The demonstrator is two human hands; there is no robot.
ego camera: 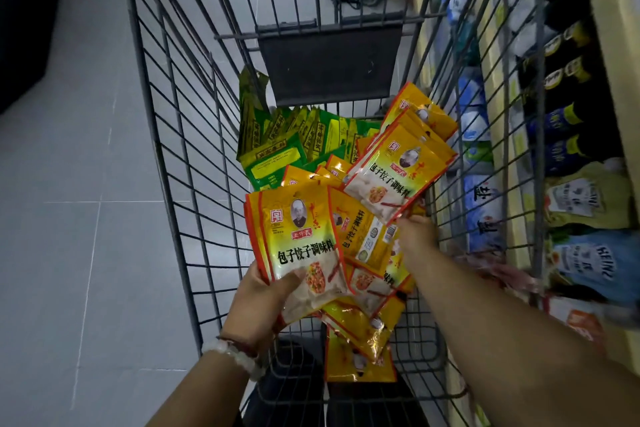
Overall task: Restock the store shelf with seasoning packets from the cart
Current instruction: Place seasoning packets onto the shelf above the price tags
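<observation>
Inside the wire cart [166,135] lie several yellow seasoning packets [363,333] and, farther back, a row of green packets [277,146]. My left hand [263,291] grips a small stack of yellow packets [301,239] by its lower edge, held upright above the cart floor. My right hand [415,236] holds a second fanned stack of yellow packets [398,163] by its lower corner, tilted toward the cart's right wall. A bead bracelet sits on my left wrist.
The store shelf [609,10] runs along the right of the cart, holding dark sauce bottles [568,73], white squeeze pouches [588,267] and blue-white bags [485,204]. The cart's folded grey seat flap [329,62] stands at the far end. Grey tiled floor [69,218] lies left.
</observation>
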